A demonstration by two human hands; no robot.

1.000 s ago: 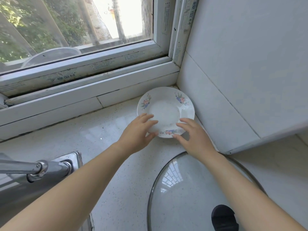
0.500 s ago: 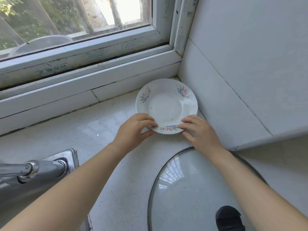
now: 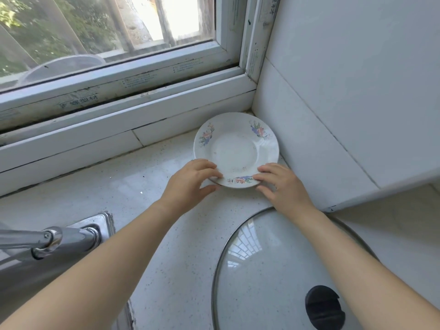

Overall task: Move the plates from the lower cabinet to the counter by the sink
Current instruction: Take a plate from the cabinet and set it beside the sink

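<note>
White china with floral sprays on its rim, the plate (image 3: pixel 235 150) sits flat on the speckled counter (image 3: pixel 152 222), tucked into the corner where the window sill (image 3: pixel 119 129) meets the tiled wall (image 3: pixel 333 91). From my seat, both hands are at its near edge: my left hand (image 3: pixel 190 184) pinches the rim, fingers on top and thumb below, while my right hand (image 3: pixel 283 186) rests fingertips on the rim at the other side. The plate lies straight ahead of both, so letting go means drawing back toward me, over the glass lid (image 3: pixel 273 270). The right thumb is hidden, and the sink itself is cut off beyond the faucet (image 3: pixel 47 241); no cabinet shows.
</note>
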